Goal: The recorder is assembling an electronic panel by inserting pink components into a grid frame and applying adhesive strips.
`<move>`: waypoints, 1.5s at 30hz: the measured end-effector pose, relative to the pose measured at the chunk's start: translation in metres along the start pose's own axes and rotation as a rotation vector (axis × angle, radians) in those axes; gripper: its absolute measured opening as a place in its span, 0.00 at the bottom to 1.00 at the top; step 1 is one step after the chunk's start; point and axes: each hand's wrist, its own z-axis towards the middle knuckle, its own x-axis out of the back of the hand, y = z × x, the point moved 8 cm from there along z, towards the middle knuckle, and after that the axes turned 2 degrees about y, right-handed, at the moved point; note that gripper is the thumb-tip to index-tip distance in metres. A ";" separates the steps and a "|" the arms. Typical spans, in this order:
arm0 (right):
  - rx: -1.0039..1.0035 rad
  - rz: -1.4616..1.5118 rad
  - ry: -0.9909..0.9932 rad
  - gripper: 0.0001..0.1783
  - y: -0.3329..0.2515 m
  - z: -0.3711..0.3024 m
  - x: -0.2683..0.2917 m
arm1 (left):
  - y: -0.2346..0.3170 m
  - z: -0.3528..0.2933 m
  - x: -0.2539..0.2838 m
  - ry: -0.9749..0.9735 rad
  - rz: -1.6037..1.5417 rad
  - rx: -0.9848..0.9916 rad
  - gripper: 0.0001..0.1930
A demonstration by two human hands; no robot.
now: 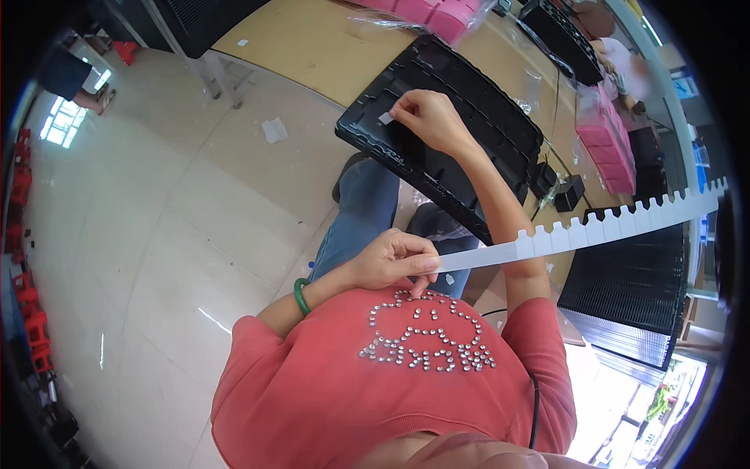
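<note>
Nearest the body, the left hand (394,258) is clamped, thumb against fingers, on the near end of a long white strip (609,233); taking it at one end seems to leave the toothed edge uncovered and the rest free to run out to the right, across the line of the right forearm, though whether the two touch is unclear. Beyond it, a black tray (469,86) straddles the near edge of the tan surface (297,47), its near side jutting out above the thighs, probably to bring its inside within easy reach. Over its left part, the right hand (430,121) has its fingertips together on a small white piece (385,119), held by the rim as if to leave most of its face uncovered; whether the piece touches the tray cannot be told. Just past the tray's right corner sit small black blocks (569,193), apparently set out of its way. Farther along the surface lie a pink bundle (605,144) in clear wrap, perhaps wrapped to keep it clean, and, toward the far edge, a co-worker (625,70).
</note>
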 end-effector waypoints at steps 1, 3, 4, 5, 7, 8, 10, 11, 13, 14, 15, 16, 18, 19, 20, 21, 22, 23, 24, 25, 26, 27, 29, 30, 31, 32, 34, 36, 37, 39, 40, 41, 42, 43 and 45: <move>0.005 0.000 -0.004 0.10 0.005 0.007 -0.006 | 0.002 0.000 -0.001 0.006 -0.002 0.010 0.14; 0.080 -0.125 -0.006 0.08 -0.001 0.018 -0.016 | 0.003 -0.001 0.001 0.023 -0.004 0.014 0.14; 0.085 -0.125 -0.010 0.08 0.001 0.018 -0.018 | 0.003 -0.001 0.002 0.008 0.008 0.001 0.14; 0.121 -0.201 0.010 0.07 -0.007 0.017 -0.017 | 0.003 -0.002 0.001 -0.003 0.020 -0.012 0.15; 0.160 -0.275 0.026 0.07 -0.014 0.018 -0.020 | 0.002 -0.001 0.001 -0.003 0.006 -0.016 0.15; 0.204 -0.334 0.061 0.06 -0.014 0.019 -0.020 | 0.002 0.001 0.001 -0.016 -0.005 -0.015 0.15; 0.249 -0.395 0.096 0.05 -0.015 0.018 -0.024 | 0.001 0.002 -0.001 -0.022 -0.001 -0.005 0.15; 0.296 -0.446 0.146 0.05 -0.021 0.016 -0.027 | 0.000 0.003 -0.001 -0.026 0.006 0.004 0.15; 0.349 -0.498 0.197 0.04 -0.028 0.014 -0.026 | -0.002 0.003 0.001 -0.031 -0.010 -0.006 0.15; 0.351 -0.507 0.161 0.04 -0.031 0.014 -0.026 | -0.002 0.003 0.001 -0.037 -0.027 -0.010 0.15; 0.353 -0.516 0.125 0.04 -0.034 0.014 -0.027 | -0.002 0.002 0.001 -0.037 -0.024 -0.014 0.15; 0.357 -0.517 0.127 0.04 -0.035 0.014 -0.028 | -0.003 0.001 0.002 -0.026 -0.020 -0.002 0.15; 0.449 -0.585 0.125 0.04 -0.041 0.009 -0.034 | -0.005 0.002 0.002 -0.013 -0.015 0.005 0.15; 0.483 -0.560 0.116 0.03 -0.043 0.010 -0.034 | -0.005 0.004 0.001 -0.015 -0.021 0.004 0.15; 0.486 -0.557 0.117 0.03 -0.042 0.012 -0.030 | -0.004 0.004 0.000 -0.017 -0.026 0.005 0.15; 0.432 -0.474 0.086 0.03 -0.037 0.015 -0.025 | -0.004 0.003 0.000 -0.013 -0.024 0.005 0.15; 0.379 -0.392 0.055 0.03 -0.032 0.017 -0.023 | -0.004 0.001 -0.001 -0.008 -0.020 0.004 0.15; 0.387 -0.331 0.064 0.04 -0.030 0.017 -0.022 | -0.003 0.003 -0.001 -0.007 -0.015 0.001 0.15; 0.390 -0.333 0.064 0.04 -0.026 0.017 -0.022 | -0.003 0.004 -0.001 -0.009 -0.014 -0.002 0.15; 0.380 -0.315 0.102 0.03 -0.020 0.017 -0.019 | -0.005 0.004 0.000 -0.012 -0.018 -0.004 0.15; 0.369 -0.296 0.142 0.03 -0.018 0.018 -0.015 | -0.005 0.005 0.001 -0.016 -0.022 -0.004 0.15; 0.369 -0.300 0.143 0.03 -0.016 0.018 -0.015 | -0.005 0.006 0.001 -0.020 -0.021 -0.006 0.15; 0.380 -0.304 0.189 0.03 -0.018 0.018 -0.012 | -0.006 0.008 0.001 -0.013 -0.023 0.021 0.15; 0.381 -0.297 0.193 0.03 -0.020 0.017 -0.014 | -0.007 0.008 0.000 -0.008 -0.018 0.026 0.15; 0.412 -0.281 0.154 0.04 -0.025 0.015 -0.019 | -0.007 0.008 0.000 -0.004 -0.011 0.025 0.15; 0.440 -0.274 0.117 0.04 -0.032 0.013 -0.023 | -0.008 0.006 0.001 -0.007 -0.005 0.022 0.15; 0.342 -0.225 0.090 0.05 -0.033 0.014 -0.020 | -0.011 0.002 0.001 -0.002 0.001 0.031 0.15; 0.306 -0.116 0.041 0.06 -0.031 0.009 -0.022 | -0.011 0.003 0.001 0.003 0.012 0.032 0.15; 0.198 -0.016 0.075 0.07 -0.019 0.007 -0.014 | -0.011 0.003 0.001 0.010 -0.006 0.034 0.15; 0.071 0.093 0.162 0.09 0.000 -0.009 0.011 | -0.011 0.002 0.001 0.015 -0.020 0.043 0.15; -0.039 0.151 0.159 0.09 0.011 -0.025 0.023 | -0.011 0.002 0.003 0.026 -0.013 0.043 0.15; -0.120 0.213 0.168 0.09 0.022 -0.048 0.039 | -0.011 0.003 0.001 0.027 -0.009 0.048 0.15; -0.166 0.272 0.191 0.09 0.026 -0.076 0.053 | -0.013 0.002 0.000 0.019 -0.013 0.062 0.15; -0.228 0.304 0.196 0.08 0.032 -0.107 0.066 | -0.014 0.000 0.002 0.028 -0.013 0.060 0.14; -0.332 0.282 0.327 0.08 0.056 -0.181 0.095 | -0.013 -0.001 0.000 0.017 0.011 0.036 0.13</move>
